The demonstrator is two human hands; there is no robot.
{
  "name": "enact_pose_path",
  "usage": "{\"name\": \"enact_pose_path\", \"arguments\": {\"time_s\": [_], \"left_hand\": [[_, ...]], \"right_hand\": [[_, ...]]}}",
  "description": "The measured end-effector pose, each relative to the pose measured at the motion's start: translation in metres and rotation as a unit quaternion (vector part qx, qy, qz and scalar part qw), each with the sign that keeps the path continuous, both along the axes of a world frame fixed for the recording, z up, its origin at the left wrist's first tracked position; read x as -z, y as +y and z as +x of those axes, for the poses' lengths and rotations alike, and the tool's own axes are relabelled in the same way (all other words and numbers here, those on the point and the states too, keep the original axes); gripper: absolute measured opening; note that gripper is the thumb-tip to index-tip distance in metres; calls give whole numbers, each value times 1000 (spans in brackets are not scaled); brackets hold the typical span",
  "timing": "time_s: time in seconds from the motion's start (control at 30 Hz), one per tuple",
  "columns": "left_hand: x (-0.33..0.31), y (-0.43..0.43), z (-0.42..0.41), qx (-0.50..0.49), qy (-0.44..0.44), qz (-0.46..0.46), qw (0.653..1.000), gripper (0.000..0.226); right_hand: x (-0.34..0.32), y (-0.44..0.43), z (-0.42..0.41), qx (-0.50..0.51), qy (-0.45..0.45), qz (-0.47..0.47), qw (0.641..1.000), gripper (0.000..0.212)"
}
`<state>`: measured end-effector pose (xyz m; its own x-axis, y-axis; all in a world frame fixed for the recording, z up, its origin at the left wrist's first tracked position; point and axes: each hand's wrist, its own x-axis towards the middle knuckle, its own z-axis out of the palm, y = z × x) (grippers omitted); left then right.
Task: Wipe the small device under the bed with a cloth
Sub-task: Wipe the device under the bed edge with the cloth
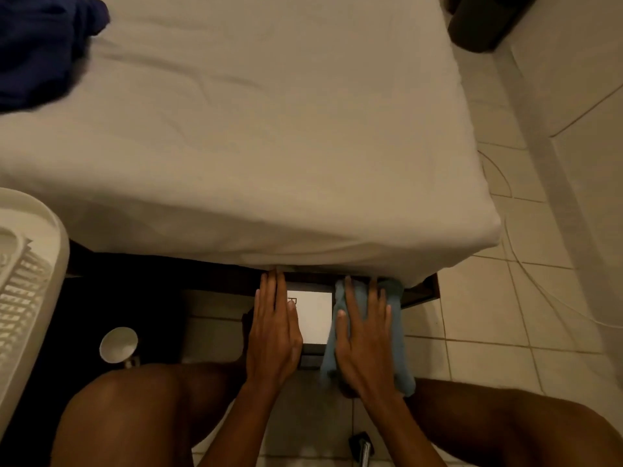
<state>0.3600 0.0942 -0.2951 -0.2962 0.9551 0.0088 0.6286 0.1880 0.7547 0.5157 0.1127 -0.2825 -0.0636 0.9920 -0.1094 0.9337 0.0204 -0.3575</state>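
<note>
Head view: white device (pixel 312 318) between flat left hand (pixel 273 335) and right hand (pixel 365 345), seemingly pressing cloth (pixel 396 335).

1. Small device (pixel 312 318): far end hidden under bed (pixel 269 146); sides covered by left hand (pixel 273 335) and blue cloth (pixel 371 335).
2. Marking on device too small to read.
3. White basket (pixel 30 281) cut by left edge.

Both bare forearms reached forward between bent bare knees. The left hand (pixel 273 335) lay flat, palm down, fingers together and extended. The right hand (pixel 365 342) lay flat too, fingers spread and straight.
</note>
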Motion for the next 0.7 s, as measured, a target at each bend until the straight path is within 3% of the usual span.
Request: {"name": "enact_pose_path", "arguments": {"time_s": [0.07, 0.23, 0.4, 0.6, 0.7], "left_hand": [[1, 2, -2, -8, 1, 2, 1000, 55], [3, -1, -2, 15, 12, -4, 1000, 56], [4, 2, -2, 15, 21, -13, 1000, 57], [3, 0, -2, 34, 28, -13, 999, 59], [4, 1, -1, 27, 42, -13, 999, 58]], "right_hand": [[-5, 5, -20, 12, 6, -8, 1000, 59], [-9, -19, 2, -147, 8, -19, 989, 57], [-8, 2, -11, -4, 3, -9, 1000, 57], [-5, -22, 3, -159, -16, -22, 987, 60], [-9, 1, -5, -47, -7, -17, 999, 56]]}}
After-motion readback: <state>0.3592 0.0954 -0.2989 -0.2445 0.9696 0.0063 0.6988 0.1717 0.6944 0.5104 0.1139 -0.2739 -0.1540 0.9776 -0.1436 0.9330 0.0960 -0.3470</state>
